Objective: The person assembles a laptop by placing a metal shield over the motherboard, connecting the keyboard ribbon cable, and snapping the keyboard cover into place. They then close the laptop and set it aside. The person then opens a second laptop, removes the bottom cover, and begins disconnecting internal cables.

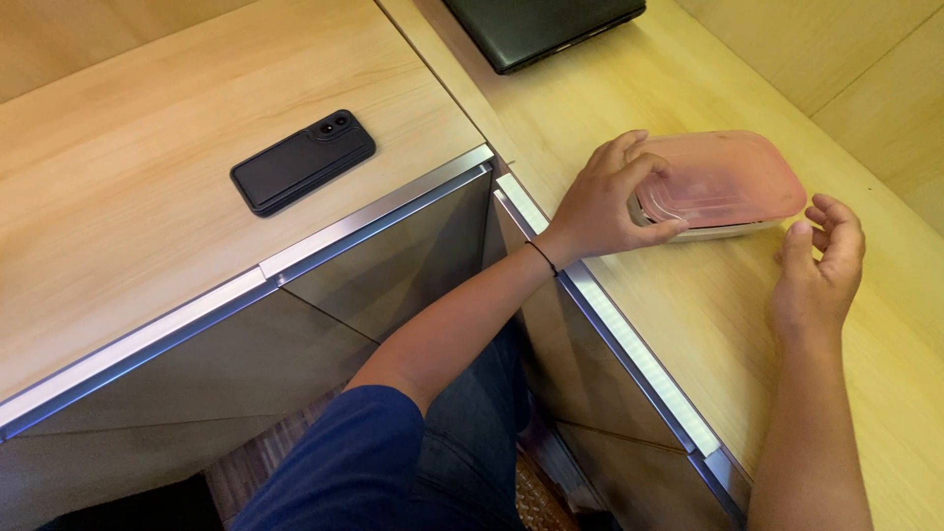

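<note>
two light wooden desktops [177, 187] meet at a corner, each edged with one brushed metal strip [374, 216], and below them stand grey cabinet fronts [393, 275], at least two panels on the near side. between the cabinets one person sits, wearing a dark blue short sleeve [344, 462] and dark trousers. on the far edge of the right-hand desktop lies one black laptop [541, 28], closed, only partly in view. on the right-hand desktop, near its metal edge, rests one shallow rectangular food container with a translucent pink lid [728, 177], lying flat; it is the only container in sight. on the left-hand desktop, well apart from the container, lies one black phone [303, 162] face down, its two camera lenses showing. two hands are in view, both the person's own. the left hand [605, 202] lies over the near left end of the container, fingers on top of the lid and thumb pressed along its side edge, so it grips that end. the right hand [821, 265] is open with fingers loosely curled, just beside the container's right end; whether its fingertips touch the rim cannot be told. one thin black band [542, 258] circles the left wrist.
</note>
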